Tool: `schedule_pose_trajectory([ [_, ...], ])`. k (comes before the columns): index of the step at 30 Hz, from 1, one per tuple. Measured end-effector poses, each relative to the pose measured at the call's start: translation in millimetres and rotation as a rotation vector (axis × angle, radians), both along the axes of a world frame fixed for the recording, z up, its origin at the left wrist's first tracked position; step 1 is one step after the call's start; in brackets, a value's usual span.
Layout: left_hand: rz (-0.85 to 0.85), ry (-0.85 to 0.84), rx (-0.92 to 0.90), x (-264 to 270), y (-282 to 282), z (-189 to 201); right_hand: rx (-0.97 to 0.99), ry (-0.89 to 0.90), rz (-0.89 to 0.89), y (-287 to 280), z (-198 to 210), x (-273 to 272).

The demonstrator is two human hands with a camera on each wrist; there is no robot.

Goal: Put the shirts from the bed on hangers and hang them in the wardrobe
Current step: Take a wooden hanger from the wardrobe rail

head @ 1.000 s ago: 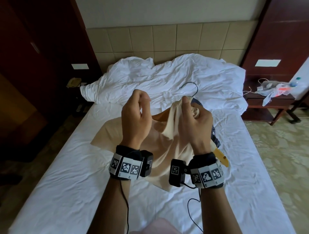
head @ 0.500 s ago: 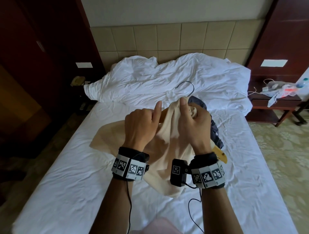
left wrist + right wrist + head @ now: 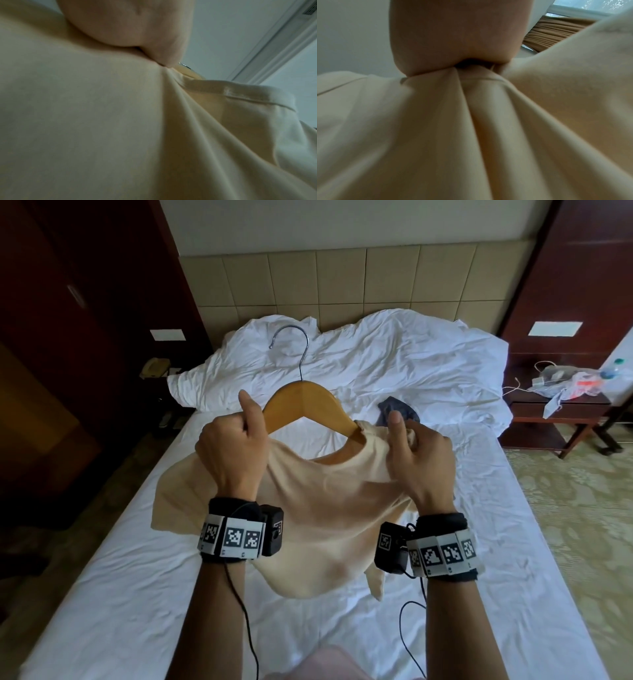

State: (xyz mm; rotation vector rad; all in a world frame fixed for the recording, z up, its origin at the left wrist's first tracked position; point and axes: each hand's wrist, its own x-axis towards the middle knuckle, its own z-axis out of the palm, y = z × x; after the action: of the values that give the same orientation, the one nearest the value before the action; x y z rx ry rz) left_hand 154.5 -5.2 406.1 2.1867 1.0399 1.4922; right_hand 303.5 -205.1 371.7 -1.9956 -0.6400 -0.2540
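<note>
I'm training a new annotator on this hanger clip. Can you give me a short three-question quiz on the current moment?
1. True or false: the wooden hanger lies flat on the bed.
2. Which hand grips the cream shirt at the hanger's covered end? A) left hand B) right hand
3. Fill in: a dark garment lies on the ____ behind the right hand.

Key: 1 false; 2 B; 3 bed.

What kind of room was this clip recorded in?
Most likely a hotel bedroom: a bed with a rumpled white duvet, a padded tiled headboard, dark wooden furniture with a cluttered side table, and patterned carpet.
</note>
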Motion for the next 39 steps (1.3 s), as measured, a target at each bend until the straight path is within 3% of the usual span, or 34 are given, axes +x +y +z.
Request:
schedule_pose_trajectory([
  [11,0.048,-0.033,-0.031,-1,6,6,0.070,-0.066,-0.046,7,-8,4],
  [18,0.047,-0.037,-0.038,-3,8,6,0.172,0.028,-0.106,3,-15,11],
  [26,0.070,-0.083,-0.066,-3,13,6,0.126,0.020,-0.200,-4,-19,17],
  [31,0.056,-0.103,-0.102,-5,11,6,0.313,0.122,-0.214,-6,-15,13],
  [35,0.044,-0.124,-0.109,-6,13,5,0.602,0.346,-0.227,-3,-13,15],
  [39,0.033,-0.168,-0.124,-7,13,7,0.734,0.483,-0.239,1,-8,16],
])
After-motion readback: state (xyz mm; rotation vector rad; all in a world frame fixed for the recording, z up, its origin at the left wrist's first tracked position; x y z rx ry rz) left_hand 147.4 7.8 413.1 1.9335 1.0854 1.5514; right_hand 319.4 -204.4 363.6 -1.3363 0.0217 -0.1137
